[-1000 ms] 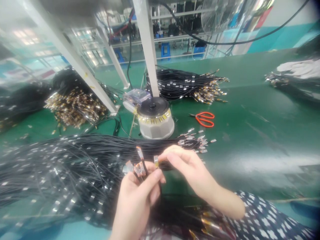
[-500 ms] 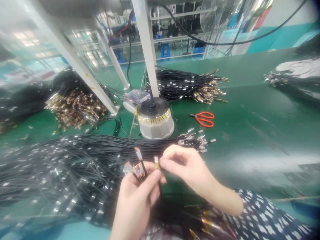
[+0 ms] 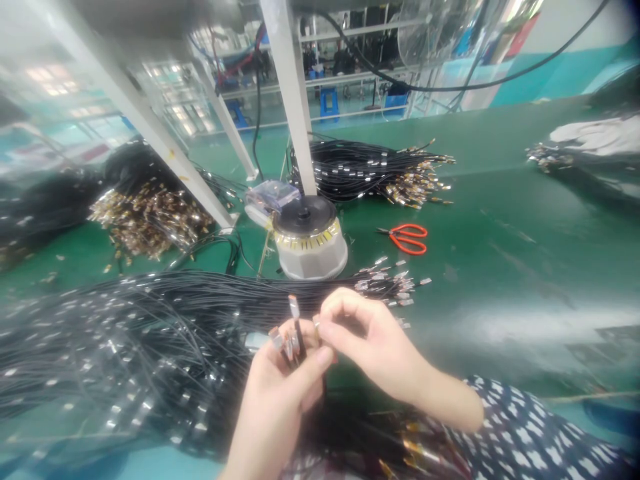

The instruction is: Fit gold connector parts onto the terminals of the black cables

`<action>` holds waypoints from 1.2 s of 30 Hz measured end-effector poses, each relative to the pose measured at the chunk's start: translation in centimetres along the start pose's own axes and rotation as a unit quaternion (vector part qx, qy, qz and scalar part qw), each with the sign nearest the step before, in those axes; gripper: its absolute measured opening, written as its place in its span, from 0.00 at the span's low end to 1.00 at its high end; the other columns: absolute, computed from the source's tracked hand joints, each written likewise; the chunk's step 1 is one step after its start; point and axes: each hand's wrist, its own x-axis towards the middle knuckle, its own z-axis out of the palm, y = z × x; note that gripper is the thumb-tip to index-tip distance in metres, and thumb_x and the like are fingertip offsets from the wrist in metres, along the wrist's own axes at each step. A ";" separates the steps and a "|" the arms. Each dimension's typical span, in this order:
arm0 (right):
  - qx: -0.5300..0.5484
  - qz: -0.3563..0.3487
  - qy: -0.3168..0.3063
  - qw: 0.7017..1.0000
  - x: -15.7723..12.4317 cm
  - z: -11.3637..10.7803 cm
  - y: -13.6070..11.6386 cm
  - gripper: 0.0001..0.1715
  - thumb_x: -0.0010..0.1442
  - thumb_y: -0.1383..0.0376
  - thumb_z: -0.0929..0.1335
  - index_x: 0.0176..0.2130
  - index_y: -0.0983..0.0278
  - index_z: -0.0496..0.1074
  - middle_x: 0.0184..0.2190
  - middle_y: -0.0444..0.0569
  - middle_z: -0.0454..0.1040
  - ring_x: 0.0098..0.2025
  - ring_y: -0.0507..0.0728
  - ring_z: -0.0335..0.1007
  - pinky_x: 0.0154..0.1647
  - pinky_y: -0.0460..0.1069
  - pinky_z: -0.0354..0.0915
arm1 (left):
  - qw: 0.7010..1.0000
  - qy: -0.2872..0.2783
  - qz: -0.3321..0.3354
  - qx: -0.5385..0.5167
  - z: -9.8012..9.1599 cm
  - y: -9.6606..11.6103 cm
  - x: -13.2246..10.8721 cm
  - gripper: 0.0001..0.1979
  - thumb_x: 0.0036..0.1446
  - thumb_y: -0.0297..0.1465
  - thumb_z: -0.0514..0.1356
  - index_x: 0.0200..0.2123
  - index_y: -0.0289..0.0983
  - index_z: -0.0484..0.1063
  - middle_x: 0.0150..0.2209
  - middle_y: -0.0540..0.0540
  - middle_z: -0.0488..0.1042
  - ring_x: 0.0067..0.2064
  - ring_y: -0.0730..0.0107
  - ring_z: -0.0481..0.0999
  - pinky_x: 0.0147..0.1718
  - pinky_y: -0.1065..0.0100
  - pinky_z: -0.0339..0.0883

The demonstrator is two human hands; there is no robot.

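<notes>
My left hand (image 3: 290,387) is closed round several thin black cables. Their silver, copper-edged cable ends (image 3: 286,341) stick up above the fingers, one of them higher than the others. At its fingertips, my right hand (image 3: 367,337) pinches thumb and forefinger at one cable end (image 3: 316,323) with a bit of yellow on it. Much of that end is hidden behind the fingers. Just beyond the hands stands a round tape dispenser (image 3: 311,257) with a black top and short yellow strips round its rim.
A long bundle of black cables (image 3: 165,300) lies left of and behind the hands. Red-handled scissors (image 3: 407,239) rest on the green table (image 3: 500,267). Further cable bundles (image 3: 350,167) lie at the back and a cable pile (image 3: 150,220) at the left. White posts (image 3: 290,87) rise from the table.
My left hand has turned and shifted slightly right, bringing the cable ends with it. My right thumb and forefinger now cover more of the end with the yellow bit.
</notes>
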 end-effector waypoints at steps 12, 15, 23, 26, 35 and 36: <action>0.107 0.006 -0.156 0.982 1.2 -2.3 0.3 0.09 0.48 0.63 0.77 0.25 0.65 0.77 0.30 0.45 0.72 0.32 0.52 0.70 0.35 0.48 0.67 | 0.985 -0.142 -0.086 -0.040 -1.3 -0.1 0.6 0.14 0.42 0.34 0.74 0.23 0.33 0.74 0.17 0.47 0.74 0.15 0.87 0.52 0.15 0.79 0.41; 0.095 -0.062 -0.220 0.969 1.6 -3.1 0.3 0.04 0.52 0.66 0.76 0.28 0.65 0.79 0.32 0.46 0.72 0.36 0.52 0.71 0.42 0.49 0.68 | 0.965 -0.231 -0.117 -0.047 -1.9 -0.4 1.3 0.17 0.37 0.36 0.76 0.21 0.33 0.73 0.14 0.47 0.72 0.12 0.86 0.52 0.12 0.77 0.42; -0.093 -0.096 -0.090 0.987 1.6 -4.0 -1.4 0.01 0.59 0.69 0.71 0.34 0.64 0.76 0.36 0.47 0.75 0.37 0.52 0.70 0.38 0.48 0.65 | 0.978 -0.203 -0.054 -0.012 -0.6 -0.6 1.1 0.12 0.50 0.37 0.70 0.33 0.34 0.78 0.27 0.48 0.73 0.17 0.86 0.56 0.17 0.76 0.47; -0.088 -0.113 -0.041 0.989 1.3 -3.3 -1.3 0.02 0.59 0.69 0.71 0.33 0.64 0.76 0.35 0.46 0.75 0.36 0.52 0.70 0.38 0.48 0.64 | 0.988 -0.152 -0.018 -0.003 -0.2 -1.0 0.8 0.11 0.56 0.37 0.65 0.33 0.34 0.79 0.26 0.47 0.74 0.16 0.84 0.59 0.17 0.75 0.50; -0.091 -0.052 -0.087 0.991 1.6 -4.4 -1.8 0.12 0.62 0.69 0.68 0.28 0.64 0.76 0.34 0.46 0.71 0.37 0.52 0.69 0.41 0.49 0.65 | 0.997 0.050 0.058 0.015 0.3 -0.1 0.1 0.13 0.48 0.37 0.71 0.32 0.34 0.79 0.18 0.54 0.66 0.17 0.83 0.58 0.16 0.78 0.51; -0.093 -0.044 -0.106 0.989 1.6 -4.4 -1.9 0.11 0.62 0.69 0.68 0.27 0.64 0.76 0.34 0.46 0.71 0.36 0.52 0.69 0.41 0.48 0.65 | 0.999 0.022 0.026 0.022 0.4 -0.2 0.0 0.14 0.46 0.37 0.72 0.32 0.34 0.79 0.17 0.56 0.63 0.16 0.85 0.54 0.15 0.78 0.47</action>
